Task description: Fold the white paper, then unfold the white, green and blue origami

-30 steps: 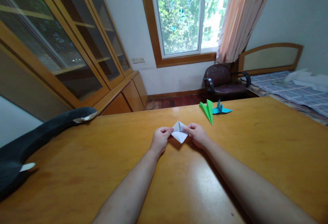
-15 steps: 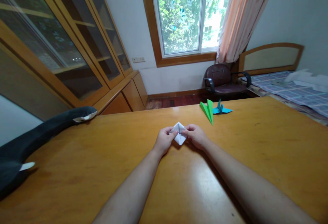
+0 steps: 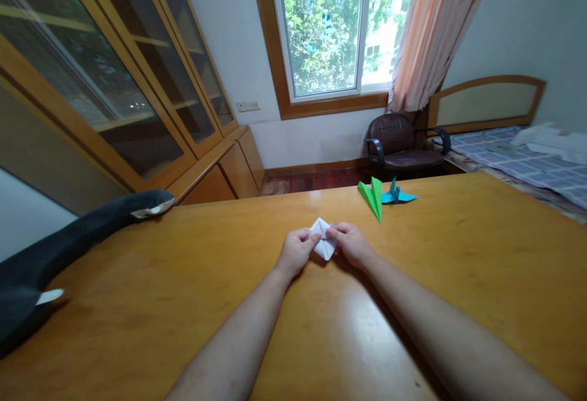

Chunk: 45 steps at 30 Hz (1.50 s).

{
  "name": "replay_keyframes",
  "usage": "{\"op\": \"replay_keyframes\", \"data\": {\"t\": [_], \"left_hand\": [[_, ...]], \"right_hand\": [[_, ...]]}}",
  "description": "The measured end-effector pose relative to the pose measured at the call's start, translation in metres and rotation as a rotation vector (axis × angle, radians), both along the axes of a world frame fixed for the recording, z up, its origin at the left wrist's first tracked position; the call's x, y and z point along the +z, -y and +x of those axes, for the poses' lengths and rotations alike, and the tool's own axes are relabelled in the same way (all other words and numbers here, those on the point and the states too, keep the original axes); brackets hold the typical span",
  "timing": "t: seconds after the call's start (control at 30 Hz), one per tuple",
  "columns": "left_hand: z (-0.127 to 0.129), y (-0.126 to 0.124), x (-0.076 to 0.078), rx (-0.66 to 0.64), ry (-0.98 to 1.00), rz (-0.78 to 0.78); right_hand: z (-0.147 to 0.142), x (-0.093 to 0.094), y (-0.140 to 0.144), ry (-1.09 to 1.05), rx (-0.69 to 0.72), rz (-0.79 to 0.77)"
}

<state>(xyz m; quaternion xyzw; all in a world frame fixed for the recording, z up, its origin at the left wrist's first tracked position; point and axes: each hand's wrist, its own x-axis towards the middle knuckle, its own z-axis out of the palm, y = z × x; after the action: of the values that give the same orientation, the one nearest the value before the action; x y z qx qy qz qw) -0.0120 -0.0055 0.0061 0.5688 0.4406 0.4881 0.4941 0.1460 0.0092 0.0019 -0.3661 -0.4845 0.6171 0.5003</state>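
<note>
A small white folded paper (image 3: pixel 323 237) rests on the wooden table (image 3: pixel 413 279), pinched from both sides. My left hand (image 3: pixel 296 250) grips its left edge with thumb and fingers. My right hand (image 3: pixel 351 242) grips its right edge, and the fingertips of both hands nearly meet over the paper's middle. Only the paper's top and bottom corners show between the hands.
A green paper plane (image 3: pixel 372 198) and a blue paper crane (image 3: pixel 395 194) lie at the far table edge. A black and white plush toy (image 3: pixel 68 242) stretches along the left side. Beyond stand a glass-fronted cabinet (image 3: pixel 105 77), an office chair (image 3: pixel 398 144) and a bed (image 3: pixel 527 156).
Both hands have drawn closer together over the white paper, pressing its sides inward so that it looks narrower than a second ago.
</note>
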Motion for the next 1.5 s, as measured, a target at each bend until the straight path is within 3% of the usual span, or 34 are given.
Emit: {"op": "replay_keyframes", "data": {"t": [0.17, 0.47, 0.77, 0.97, 1.07, 1.23, 1.5], "left_hand": [[0.0, -0.001, -0.002, -0.036, -0.071, 0.018], [-0.002, -0.001, -0.003, -0.052, -0.062, 0.01], [-0.002, 0.0, 0.002, 0.077, -0.011, -0.02], [0.0, -0.002, 0.001, 0.132, -0.035, 0.0], [0.001, -0.003, 0.0, 0.143, -0.032, 0.009], [0.005, -0.005, -0.002, 0.173, 0.132, -0.004], [0.005, -0.004, -0.002, 0.246, 0.077, 0.037]], "right_hand": [[0.0, 0.003, 0.0, 0.064, 0.002, 0.061], [0.001, 0.003, 0.001, 0.029, -0.002, 0.02], [0.006, -0.006, -0.004, 0.102, -0.067, 0.025], [0.001, -0.003, -0.002, 0.138, -0.14, 0.029], [-0.001, -0.001, -0.001, 0.101, -0.168, 0.037], [-0.005, 0.0, 0.0, -0.027, -0.168, 0.019], [-0.008, 0.001, 0.001, -0.024, -0.147, 0.038]]}}
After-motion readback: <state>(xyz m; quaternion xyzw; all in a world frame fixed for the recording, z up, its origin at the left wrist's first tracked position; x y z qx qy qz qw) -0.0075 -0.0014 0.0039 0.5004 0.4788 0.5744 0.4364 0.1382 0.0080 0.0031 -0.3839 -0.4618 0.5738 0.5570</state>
